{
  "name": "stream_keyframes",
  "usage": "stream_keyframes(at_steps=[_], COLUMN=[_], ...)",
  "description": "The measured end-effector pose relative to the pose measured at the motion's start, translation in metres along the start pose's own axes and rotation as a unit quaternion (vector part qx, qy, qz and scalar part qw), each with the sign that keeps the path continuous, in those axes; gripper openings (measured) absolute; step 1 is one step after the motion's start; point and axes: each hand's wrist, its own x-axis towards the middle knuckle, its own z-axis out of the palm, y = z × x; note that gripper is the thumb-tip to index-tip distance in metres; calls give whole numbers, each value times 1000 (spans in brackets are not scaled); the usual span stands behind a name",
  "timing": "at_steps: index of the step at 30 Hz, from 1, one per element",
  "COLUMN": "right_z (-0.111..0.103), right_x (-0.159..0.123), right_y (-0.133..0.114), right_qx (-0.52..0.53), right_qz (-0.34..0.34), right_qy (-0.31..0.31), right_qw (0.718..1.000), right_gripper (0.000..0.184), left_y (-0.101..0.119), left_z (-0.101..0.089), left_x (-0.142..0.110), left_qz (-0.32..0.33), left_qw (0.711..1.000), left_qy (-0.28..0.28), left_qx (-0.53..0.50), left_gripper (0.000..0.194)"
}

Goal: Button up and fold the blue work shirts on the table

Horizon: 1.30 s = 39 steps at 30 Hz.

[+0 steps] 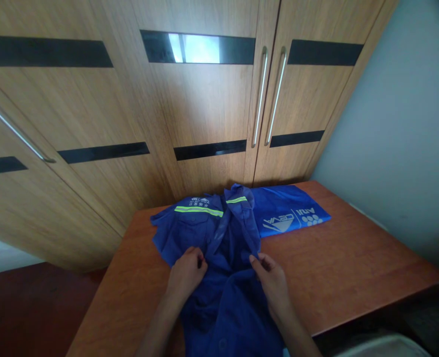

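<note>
On the table (pixel 338 263), the lower end of the blue jacket (pixel 224 285) is cut off from view; its long axis is laid from the table's near side toward its far edge. The jacket's right edge is pinched by the right hand (pixel 273 278); the left hand (pixel 186 274) is curled over the left front, equally near, and whether cloth is gripped cannot be told. At the table's far edge, a flat blue bundle (pixel 291 206) is partly hidden by the jacket.
</note>
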Motion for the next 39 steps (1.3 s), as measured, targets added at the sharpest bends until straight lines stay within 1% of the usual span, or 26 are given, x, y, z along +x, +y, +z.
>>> stream_keyframes(at_steps=[3,5,8,11,14,19,22,24,25,27,28,29,30,31,32,34,35,37,39], right_z=[3,3,2,1,4,14,20,22,23,25,25,26,26,27,27,27,27,27,27], right_x=[-1,0,1,1,-2,-5,-5,-5,-5,-4,-4,-4,-4,-3,-3,-1,-1,-1,-2], right_y=[5,9,11,8,1,-9,-9,-5,-3,3,6,10,13,16,18,23,25,27,27], right_qx=[-16,-30,-52,-77,-115,-170,-193,-194,-193,-192,-192,-192,-190,-189,-187,-188,-190,-196,-202], right_qz=[-14,-24,-37,-49,-68,-124,-142,-147,-148,-144,-140,-135,-129,-124,-120,-118,-118,-125,-132], right_qy=[-6,-6,-3,2,-3,-4,-2,-7,-10,-22,-31,-41,-52,-61,-67,-70,-69,-65,-66], right_qw=[1000,999,998,996,991,978,971,970,970,970,971,971,972,972,973,973,972,971,968], right_gripper=[28,28,30,30,29,26,25,25,25,24,23,23,24,24,24,25,24,23,22], left_y=[-3,-1,7,18,33,61,67,62,56,41,33,24,17,10,5,0,-1,2,6], left_z=[-4,-6,-7,-3,6,20,20,16,13,5,1,-3,-6,-9,-10,-11,-10,-7,-5], left_x=[-3,-3,1,8,17,23,21,20,20,23,24,26,28,29,29,28,27,23,20], left_qz=[8,23,38,69,103,150,202,212,203,162,135,109,87,71,61,59,66,83,103], left_qw=[999,999,999,997,993,985,969,961,961,969,976,983,989,994,996,996,994,990,986], left_qy=[-29,-33,-34,-46,-51,-74,-110,-116,-104,-47,-14,8,15,8,-11,-64,-85,-109,-116], left_qx=[27,21,9,4,-16,-50,-91,-135,-157,-181,-172,-150,-119,-88,-64,-33,-18,25,61], left_gripper=[12,12,17,15,10,21,27,32,34,33,30,27,24,20,16,12,15,19,14])
